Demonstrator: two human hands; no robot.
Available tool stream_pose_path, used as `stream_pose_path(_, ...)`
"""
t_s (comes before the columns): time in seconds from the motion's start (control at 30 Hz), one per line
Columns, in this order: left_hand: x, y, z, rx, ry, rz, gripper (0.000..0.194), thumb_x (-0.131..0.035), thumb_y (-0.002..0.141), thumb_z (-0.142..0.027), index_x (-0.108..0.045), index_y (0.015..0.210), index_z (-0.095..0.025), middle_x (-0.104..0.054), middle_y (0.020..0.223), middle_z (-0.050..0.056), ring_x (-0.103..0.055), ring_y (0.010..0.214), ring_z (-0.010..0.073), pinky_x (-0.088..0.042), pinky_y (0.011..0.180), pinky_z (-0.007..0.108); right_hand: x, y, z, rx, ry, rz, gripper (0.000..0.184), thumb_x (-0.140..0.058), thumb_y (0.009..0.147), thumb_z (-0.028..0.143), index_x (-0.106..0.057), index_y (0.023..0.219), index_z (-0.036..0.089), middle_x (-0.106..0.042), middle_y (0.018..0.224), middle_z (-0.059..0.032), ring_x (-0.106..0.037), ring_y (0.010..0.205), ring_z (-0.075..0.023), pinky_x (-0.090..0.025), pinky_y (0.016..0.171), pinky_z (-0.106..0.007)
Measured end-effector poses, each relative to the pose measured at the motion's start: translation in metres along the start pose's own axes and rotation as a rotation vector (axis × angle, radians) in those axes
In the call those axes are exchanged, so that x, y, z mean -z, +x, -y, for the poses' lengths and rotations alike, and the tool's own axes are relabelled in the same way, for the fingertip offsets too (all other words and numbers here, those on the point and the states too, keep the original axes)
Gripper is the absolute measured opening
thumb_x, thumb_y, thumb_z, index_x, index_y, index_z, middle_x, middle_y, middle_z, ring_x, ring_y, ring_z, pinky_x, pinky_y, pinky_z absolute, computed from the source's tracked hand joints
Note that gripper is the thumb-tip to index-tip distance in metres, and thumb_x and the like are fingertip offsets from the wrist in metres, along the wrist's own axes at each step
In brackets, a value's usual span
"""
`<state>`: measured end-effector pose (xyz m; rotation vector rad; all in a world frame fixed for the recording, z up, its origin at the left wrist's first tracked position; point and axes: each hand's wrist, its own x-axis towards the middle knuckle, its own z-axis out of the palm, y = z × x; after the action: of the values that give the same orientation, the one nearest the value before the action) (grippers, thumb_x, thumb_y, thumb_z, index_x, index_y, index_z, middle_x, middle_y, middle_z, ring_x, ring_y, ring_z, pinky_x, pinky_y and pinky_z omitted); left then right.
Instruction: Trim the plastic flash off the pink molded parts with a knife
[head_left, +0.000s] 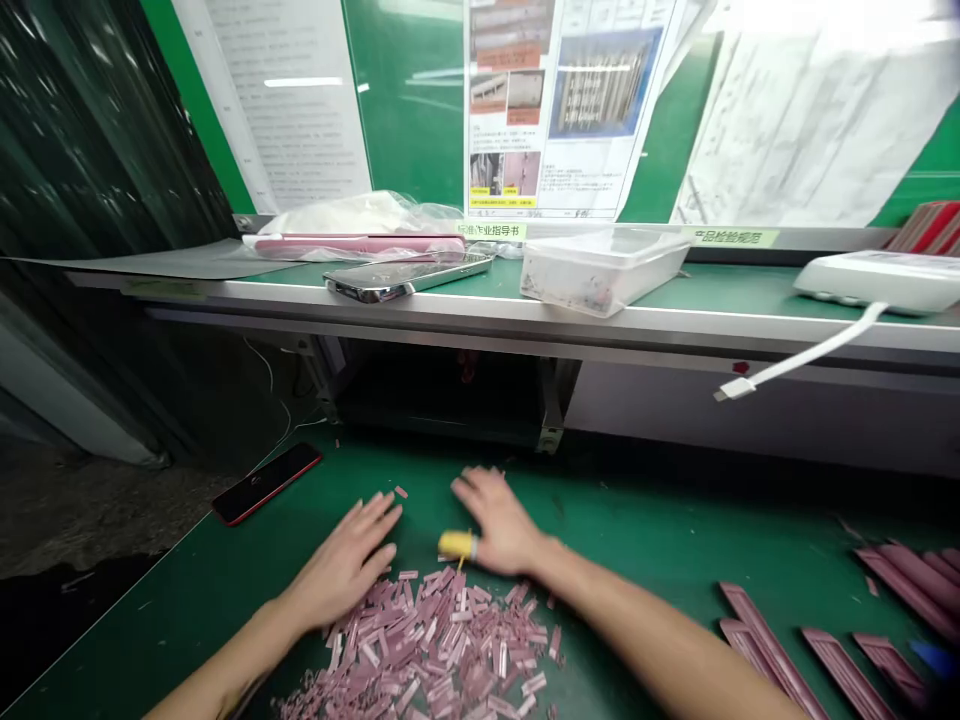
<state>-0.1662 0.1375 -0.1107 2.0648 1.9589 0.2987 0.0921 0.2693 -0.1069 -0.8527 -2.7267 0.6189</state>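
Small pink rectangular plastic-looking pieces, heaped toward the near edge of the green tabletop, probably for easy reach; left hand and right hand, outstretched, grasp nothing visible, bordering the heap.

1 head view, near, above green bench, facing forward-down toward shelf.

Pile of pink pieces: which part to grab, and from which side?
I'd take the pile by its low outer edges, left grip and right grip coming in from opposite sides along the green table. It's a loose, spread heap of small pieces, so pinching the top would likely catch only a few.
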Motion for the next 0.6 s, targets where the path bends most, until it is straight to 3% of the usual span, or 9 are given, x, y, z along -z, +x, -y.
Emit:
stream_pose_path(0.07,0.002,0.026,0.011,0.060,0.007,-0.052,0.064,-0.031,0.094,-0.055,-0.026,0.149,-0.022,-0.017,0.157,0.008,-0.010,0.144,0.0295,-0.010,0.117,0.052,0.022,0.014,-0.028,-0.145,-0.034,-0.064,0.087,-0.040,0.084,0.071,-0.030,0.146,0.011,-0.024,0.153,-0.0206,-0.017,0.140,-0.0383,-0.008,0.113,-0.056)
stream_pose_path(0.13,-0.002,0.048,0.016,0.083,-0.006,-0.061,0.062,-0.034,0.094,-0.052,-0.032,0.146,-0.017,-0.025,0.155,0.015,-0.017,0.143,0.0318,-0.015,0.114,0.056,0.033,0.024,-0.048,-0.221,-0.050,-0.071,0.086,-0.039,0.085,0.070,-0.031,0.145,0.009,-0.024,0.152,-0.0216,-0.015,0.140,-0.0402,-0.008,0.112,-0.058)
stream_pose_path(0.23,-0.016,0.052,0.013,0.045,-0.038,-0.049,0.055,-0.048,0.092,-0.045,-0.039,0.140,-0.020,-0.032,0.151,0.014,-0.029,0.139,0.0323,-0.018,0.111,0.061,0.020,0.027,-0.041,-0.233,-0.049,-0.034,0.086,-0.038,0.085,0.071,-0.035,0.144,0.010,-0.025,0.153,-0.0191,-0.014,0.142,-0.0378,-0.006,0.113,-0.054)
stream_pose_path(0.37,-0.026,0.015,0.000,-0.061,-0.087,0.036,0.054,-0.036,0.096,-0.048,-0.036,0.143,-0.023,-0.030,0.153,0.009,-0.024,0.141,0.0267,-0.017,0.115,0.053,-0.021,0.006,0.027,-0.117,-0.002,0.044,0.090,-0.038,0.082,0.075,-0.034,0.145,0.010,-0.027,0.152,-0.0175,-0.019,0.142,-0.0325,-0.009,0.116,-0.047)
stream_pose_path(0.47,-0.012,-0.018,-0.006,-0.095,-0.112,0.110,0.055,-0.026,0.097,-0.050,-0.040,0.142,-0.023,-0.035,0.150,0.004,-0.027,0.140,0.0217,-0.020,0.116,0.042,-0.031,-0.023,0.069,0.004,0.051,0.097,0.083,-0.044,0.081,0.074,-0.035,0.145,0.023,-0.037,0.150,-0.0062,-0.028,0.139,-0.0233,-0.018,0.115,-0.035)
stream_pose_path(0.53,0.004,-0.042,-0.006,-0.084,-0.125,0.126,0.056,-0.023,0.097,-0.050,-0.041,0.141,-0.022,-0.038,0.149,0.003,-0.029,0.140,0.0214,-0.023,0.116,0.041,-0.021,-0.046,0.070,-0.007,0.068,0.073,0.077,-0.046,0.081,0.073,-0.035,0.144,0.031,-0.036,0.150,0.0010,-0.027,0.140,-0.0203,-0.017,0.115,-0.032)
stream_pose_path(0.6,0.017,-0.074,-0.004,-0.035,-0.133,0.111,0.057,-0.022,0.096,-0.051,-0.036,0.144,-0.024,-0.033,0.152,0.002,-0.024,0.142,0.0232,-0.023,0.115,0.045,-0.005,-0.070,0.051,-0.144,0.057,-0.015,0.078,-0.042,0.083,0.072,-0.031,0.147,0.028,-0.026,0.155,-0.0027,-0.016,0.143,-0.0255,-0.006,0.117,-0.042)
